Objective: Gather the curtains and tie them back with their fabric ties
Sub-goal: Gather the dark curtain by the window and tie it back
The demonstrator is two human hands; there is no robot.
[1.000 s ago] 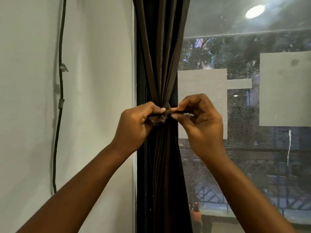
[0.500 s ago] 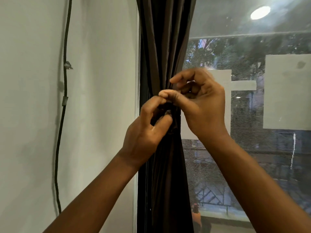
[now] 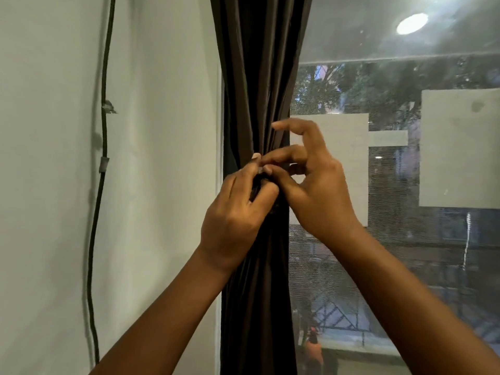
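Dark brown pleated fabric curtain point(image 3: 257, 77) is hanging bunched at the window's left edge beside the wall, soft and light, likely slippery, so the left hand point(image 3: 235, 212) is pinching the narrow dark fabric tie point(image 3: 258, 186) at the cinched waist while the right hand point(image 3: 311, 190) is pinching it thumb-to-finger, other fingers splayed.

Your right hand point(image 3: 316, 190) now opens its top fingers, and your left hand point(image 3: 235, 212) sits higher on the tie point(image 3: 258, 185).

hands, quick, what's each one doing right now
Left hand: fingers curled, gripping the fabric tie at the gathered curtain.
Right hand: thumb and finger pinching the tie, other fingers lifted.
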